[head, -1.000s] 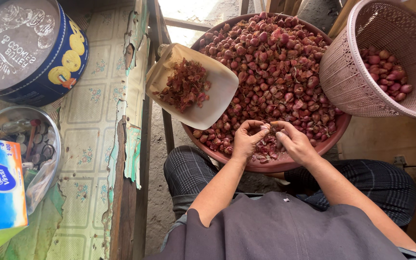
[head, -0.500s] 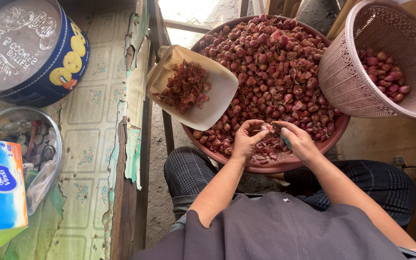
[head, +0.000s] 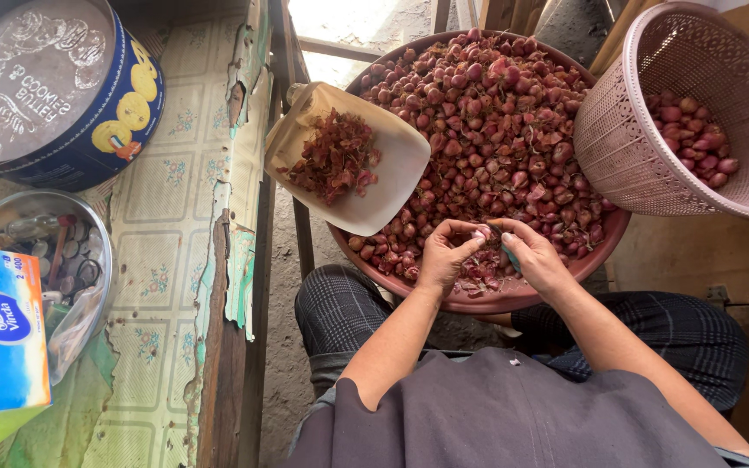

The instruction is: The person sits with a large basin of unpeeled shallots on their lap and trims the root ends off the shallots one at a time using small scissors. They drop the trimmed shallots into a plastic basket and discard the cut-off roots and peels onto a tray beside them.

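Worn patterned tabletop [head: 175, 260] at left; brown basin [head: 513, 299] of shallots rests at the knees. Change since a second ago: right hand [head: 535, 260] has drawn back slightly, teal-handled knife [head: 510, 256] now showing below its fingers. Left hand [head: 446, 256] pinches one shallot [head: 482, 232], fingertips together, just beside the right thumb. Peeling continues; skins fill the cut plastic scoop [head: 392, 186]. Blade hidden behind fingers. Pink basket [head: 626, 147] cut off at right.
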{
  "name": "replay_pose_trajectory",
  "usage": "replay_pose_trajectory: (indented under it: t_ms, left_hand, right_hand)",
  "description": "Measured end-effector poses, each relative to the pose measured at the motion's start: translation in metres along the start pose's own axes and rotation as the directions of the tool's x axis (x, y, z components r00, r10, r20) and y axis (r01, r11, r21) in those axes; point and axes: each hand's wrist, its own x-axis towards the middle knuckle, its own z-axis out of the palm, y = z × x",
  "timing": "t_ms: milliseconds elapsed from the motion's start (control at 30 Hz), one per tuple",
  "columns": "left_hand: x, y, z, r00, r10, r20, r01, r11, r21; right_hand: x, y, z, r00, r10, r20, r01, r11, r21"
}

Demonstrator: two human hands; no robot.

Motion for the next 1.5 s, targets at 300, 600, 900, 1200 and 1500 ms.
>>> replay_pose_trajectory:
  t_ms: [300,600,900,1200,1500]
  left_hand:
    - [0.003,-0.01,0.0,0.995,0.083,-0.06,-0.084,0.996,-0.021]
    - [0.005,-0.013,-0.008,0.992,0.069,0.108,-0.085,0.985,0.152]
    - [0.007,-0.028,-0.013,0.994,-0.104,0.028,0.101,0.991,0.091]
    - [0.004,-0.024,-0.011,0.992,-0.085,0.095,0.083,0.996,0.024]
    - [0.0,-0.022,-0.003,0.996,-0.08,0.04,0.082,0.995,-0.056]
  right_hand:
    - [-0.002,0.011,0.017,0.988,-0.148,-0.038,0.145,0.987,-0.07]
    - [0.005,0.006,-0.006,0.999,-0.015,-0.033,0.019,0.993,0.116]
    - [0.012,0.02,-0.002,0.992,-0.016,-0.126,0.032,0.992,0.12]
    - [0.01,0.008,-0.003,0.994,-0.036,-0.106,0.043,0.997,0.061]
    - [0.023,0.037,0.003,0.975,-0.043,-0.218,0.06,0.996,0.071]
